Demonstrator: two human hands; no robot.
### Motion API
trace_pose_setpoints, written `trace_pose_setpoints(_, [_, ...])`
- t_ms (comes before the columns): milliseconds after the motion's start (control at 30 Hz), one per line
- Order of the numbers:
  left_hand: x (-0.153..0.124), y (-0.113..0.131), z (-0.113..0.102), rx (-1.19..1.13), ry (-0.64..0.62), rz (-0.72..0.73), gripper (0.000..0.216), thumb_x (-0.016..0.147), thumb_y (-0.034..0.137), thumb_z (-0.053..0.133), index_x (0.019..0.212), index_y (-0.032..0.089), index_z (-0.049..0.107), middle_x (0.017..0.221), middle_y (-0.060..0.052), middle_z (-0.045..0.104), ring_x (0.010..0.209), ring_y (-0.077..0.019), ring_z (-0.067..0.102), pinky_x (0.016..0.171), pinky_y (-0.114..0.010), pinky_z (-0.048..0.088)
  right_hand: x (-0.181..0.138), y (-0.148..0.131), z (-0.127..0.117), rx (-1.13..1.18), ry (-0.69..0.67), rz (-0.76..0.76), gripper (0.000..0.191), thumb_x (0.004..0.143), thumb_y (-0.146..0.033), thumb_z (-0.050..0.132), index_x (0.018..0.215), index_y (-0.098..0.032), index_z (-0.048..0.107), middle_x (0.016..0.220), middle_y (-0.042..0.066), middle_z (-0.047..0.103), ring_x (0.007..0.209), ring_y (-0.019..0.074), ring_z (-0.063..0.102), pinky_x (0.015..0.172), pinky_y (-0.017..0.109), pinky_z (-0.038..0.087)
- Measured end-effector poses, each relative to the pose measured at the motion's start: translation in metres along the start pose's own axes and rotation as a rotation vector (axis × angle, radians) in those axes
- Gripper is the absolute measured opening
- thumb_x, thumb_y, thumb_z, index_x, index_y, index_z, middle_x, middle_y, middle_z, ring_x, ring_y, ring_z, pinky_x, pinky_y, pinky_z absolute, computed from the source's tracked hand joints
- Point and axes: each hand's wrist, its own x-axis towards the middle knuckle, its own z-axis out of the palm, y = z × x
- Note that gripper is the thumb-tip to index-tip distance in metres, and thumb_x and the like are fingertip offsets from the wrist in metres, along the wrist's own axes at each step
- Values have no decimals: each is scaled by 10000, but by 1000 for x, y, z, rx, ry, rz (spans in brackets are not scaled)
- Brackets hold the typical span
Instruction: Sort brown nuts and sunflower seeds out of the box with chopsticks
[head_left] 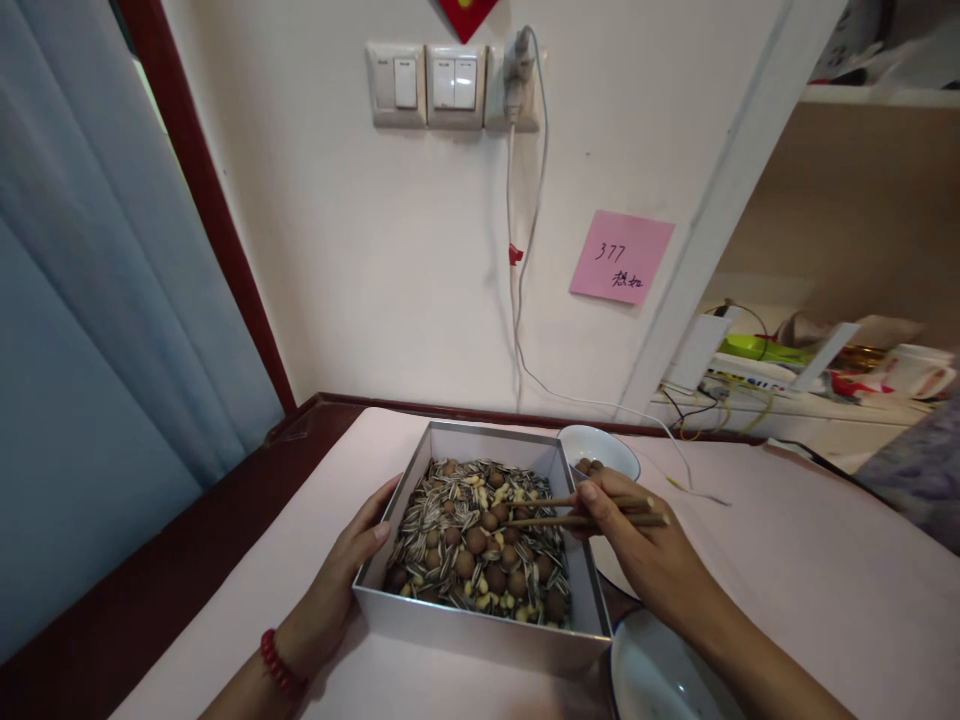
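A grey open box (480, 628) sits on the pale pink table and holds mixed sunflower seeds, round brown nuts (475, 541) and small pale kernels. My left hand (346, 568) lies against the box's left wall, fingers stretched along it. My right hand (642, 548) is closed on a pair of wooden chopsticks (570, 511) whose tips reach left into the middle of the box, among the nuts. A small white bowl (609, 449) with a few brown nuts stands just behind the box's far right corner.
A second white bowl (660, 680) shows at the bottom edge, under my right forearm. A white cable (525, 260) hangs from the wall socket onto the table. A pink note (621, 258) sticks on the wall. Cluttered shelves stand right, a blue curtain left.
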Motion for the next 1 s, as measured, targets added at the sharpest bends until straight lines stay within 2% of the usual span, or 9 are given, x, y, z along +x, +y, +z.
trace_pose_setpoints(233, [-1, 2, 1, -13, -27, -9, 694, 916, 422, 692, 1560, 301, 463, 1611, -81, 521, 1497, -420, 427, 1092, -487, 535, -3, -2, -5, -7, -7, -8, 482, 1049, -579, 461, 804, -209, 648, 770, 33, 618, 746, 207, 596, 710, 355, 492])
trace_pose_setpoints(433, [-1, 1, 1, 13, 17, 5, 739, 879, 451, 728, 1558, 283, 490, 1625, -98, 502, 1484, -439, 438, 1134, -513, 498, -2, -6, -1, -21, -19, -39, 496, 1039, -572, 477, 715, -215, 594, 730, 19, 572, 728, 200, 573, 693, 345, 463])
trace_pose_setpoints(633, [-1, 0, 1, -1, 8, 5, 720, 896, 446, 712, 1564, 301, 488, 1648, -82, 472, 1504, -425, 414, 1163, -521, 467, -2, -5, 1, -37, -7, -60, 489, 1047, -555, 471, 713, -215, 584, 718, 15, 570, 714, 194, 567, 681, 338, 454])
trace_pose_setpoints(833, [-1, 2, 3, -21, 20, -5, 768, 876, 440, 738, 1583, 302, 470, 1631, -84, 497, 1477, -427, 456, 1175, -515, 456, -3, -2, 3, -42, 50, -88, 493, 1055, -523, 480, 690, -209, 586, 702, 12, 577, 684, 181, 584, 652, 322, 459])
trace_pose_setpoints(1000, [-1, 1, 2, -11, 23, -2, 750, 887, 450, 722, 1579, 308, 471, 1631, -78, 498, 1472, -424, 465, 1153, -504, 483, -8, -11, -6, -34, 123, -140, 424, 1058, -475, 514, 773, -211, 684, 744, 20, 654, 726, 178, 640, 663, 299, 492])
